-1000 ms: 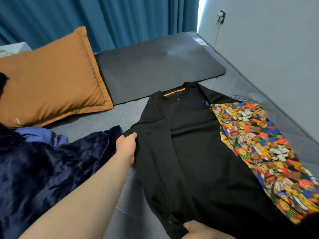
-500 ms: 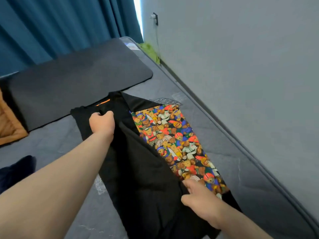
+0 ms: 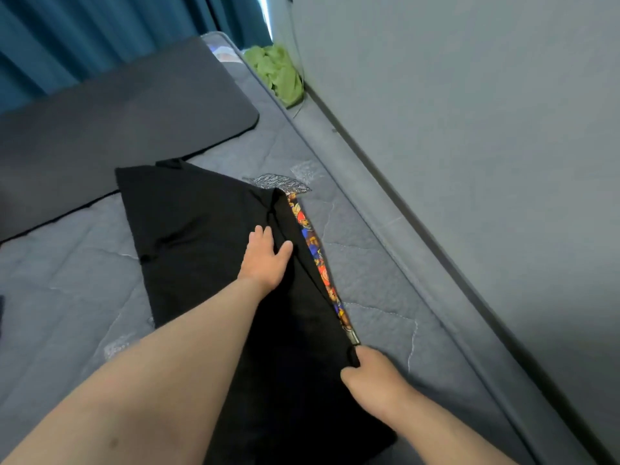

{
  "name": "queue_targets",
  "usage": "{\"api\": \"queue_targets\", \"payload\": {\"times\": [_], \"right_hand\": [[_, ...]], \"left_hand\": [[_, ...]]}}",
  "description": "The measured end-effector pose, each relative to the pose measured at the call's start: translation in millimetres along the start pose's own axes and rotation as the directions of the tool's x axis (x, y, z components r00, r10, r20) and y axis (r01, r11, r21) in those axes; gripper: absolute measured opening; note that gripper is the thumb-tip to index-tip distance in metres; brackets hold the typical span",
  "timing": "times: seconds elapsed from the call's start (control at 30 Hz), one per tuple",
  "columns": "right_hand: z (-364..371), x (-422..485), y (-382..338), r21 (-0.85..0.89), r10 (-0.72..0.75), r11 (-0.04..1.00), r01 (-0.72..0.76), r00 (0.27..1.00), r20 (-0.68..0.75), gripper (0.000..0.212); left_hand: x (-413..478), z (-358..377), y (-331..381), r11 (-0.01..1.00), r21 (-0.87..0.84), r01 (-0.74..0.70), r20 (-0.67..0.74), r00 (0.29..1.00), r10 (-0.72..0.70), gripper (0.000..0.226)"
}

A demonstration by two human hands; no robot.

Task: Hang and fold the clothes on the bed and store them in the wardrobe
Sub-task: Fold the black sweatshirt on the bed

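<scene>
- Grey mattress (image 3: 385,290) beside a wall, black garment (image 3: 201,229) spread on it.
- Left hand (image 3: 265,260) rests flat on the garment, fingers relaxed.
- Right hand (image 3: 369,374) pinches its lower edge.

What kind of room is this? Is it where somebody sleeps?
Most likely a bedroom. There is a quilted mattress with a long dark pillow at its head, blue curtains behind it, and a black top laid out on the bed for folding.

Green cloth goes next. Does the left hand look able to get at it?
Probably, with a forward lean: nothing stands between the left hand, flat on the black garment, and the green cloth, only open mattress.
</scene>
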State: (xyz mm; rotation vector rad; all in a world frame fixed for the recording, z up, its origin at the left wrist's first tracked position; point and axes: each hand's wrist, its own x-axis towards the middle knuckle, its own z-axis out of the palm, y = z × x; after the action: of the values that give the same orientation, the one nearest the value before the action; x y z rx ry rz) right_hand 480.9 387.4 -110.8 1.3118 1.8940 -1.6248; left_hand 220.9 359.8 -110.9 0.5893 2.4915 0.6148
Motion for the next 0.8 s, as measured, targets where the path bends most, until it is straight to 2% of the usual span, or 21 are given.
{"api": "queue_targets", "payload": {"times": [0.03, 0.13, 0.23, 0.3, 0.37, 0.4, 0.47, 0.53, 0.6, 0.63, 0.73, 0.8], "right_hand": [[0, 2, 0, -0.003, 0.003, 1.0, -0.003, 0.999, -0.042, 0.007], [2, -1, 5, -0.067, -0.042, 0.997, 0.029, 0.981, -0.188, 0.008], [7, -18, 12, -0.21, -0.111, 0.977, 0.043, 0.94, -0.323, 0.01], [18, -28, 16, -0.303, -0.191, 0.95, 0.074, 0.907, -0.376, 0.015], [27, -36, 21, -0.438, -0.256, 0.897, 0.054, 0.872, -0.417, 0.022], [30, -38, 23, -0.502, -0.263, 0.865, 0.004, 0.856, -0.445, 0.026], [31, -44, 26, -0.511, -0.253, 0.859, -0.028, 0.844, -0.473, 0.034], [27, -46, 26, -0.362, -0.22, 0.93, 0.061, 0.882, -0.417, 0.04], [20, -52, 23, -0.126, -0.112, 0.989, 0.079, 0.952, -0.283, 0.041], [17, -55, 21, -0.016, -0.065, 0.998, 0.063, 0.976, -0.208, 0.036], [14, -61, 21, 0.268, -0.012, 0.963, 0.015, 1.0, -0.015, 0.017], [18, -66, 27, 0.367, 0.023, 0.929, -0.034, 0.999, 0.035, 0.019]], "left_hand": [[-11, 8, -9, 0.997, 0.059, -0.055, -0.008, 0.998, 0.056, 0.069], [-71, 18, -36, 0.99, 0.063, -0.123, -0.101, 0.986, 0.129, 0.069], [-170, 37, -75, 0.955, 0.279, -0.104, -0.174, 0.972, 0.157, 0.076], [-233, 54, -98, 0.962, 0.272, 0.0, -0.188, 0.981, 0.053, 0.081], [-267, 69, -107, 0.977, 0.175, 0.12, -0.285, 0.956, -0.066, 0.084], [-274, 74, -106, 0.972, 0.1, 0.213, -0.333, 0.928, -0.169, 0.084], [-281, 74, -100, 0.901, -0.124, 0.416, -0.38, 0.819, -0.43, 0.088], [-287, 69, -98, 0.761, -0.385, 0.521, -0.329, 0.693, -0.641, 0.082], [-299, 59, -106, 0.591, -0.598, 0.542, -0.185, 0.624, -0.759, 0.056], [-304, 55, -113, 0.499, -0.698, 0.514, -0.095, 0.623, -0.776, 0.042], [-313, 48, -145, 0.214, -0.882, 0.421, 0.174, 0.712, -0.681, 0.012], [-319, 47, -160, 0.185, -0.884, 0.429, 0.248, 0.766, -0.593, 0.01]]}}
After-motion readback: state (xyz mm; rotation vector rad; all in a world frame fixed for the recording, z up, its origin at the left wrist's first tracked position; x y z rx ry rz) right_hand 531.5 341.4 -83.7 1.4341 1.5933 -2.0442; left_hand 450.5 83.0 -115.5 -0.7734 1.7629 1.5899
